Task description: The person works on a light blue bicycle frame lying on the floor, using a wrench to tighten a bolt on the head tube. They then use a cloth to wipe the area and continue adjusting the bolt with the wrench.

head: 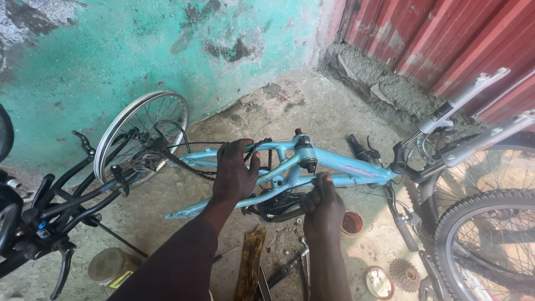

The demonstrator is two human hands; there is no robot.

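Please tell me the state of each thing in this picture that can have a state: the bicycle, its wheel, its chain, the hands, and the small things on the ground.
Light blue bicycle frame: lying on its side.
Rear wheel: mounted, no tyre.
Chain: slack, hanging loose.
Left hand: gripping the frame tubes.
Right hand: closed at the crank area; what it holds is hidden.
Round tin: open, on the ground.
Cog cluster: off any wheel, on the ground.

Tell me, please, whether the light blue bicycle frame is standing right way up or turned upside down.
Upside down: the light blue bicycle frame has its handlebars low near the floor, the rear wheel is raised, and the left hand grips its tubes.
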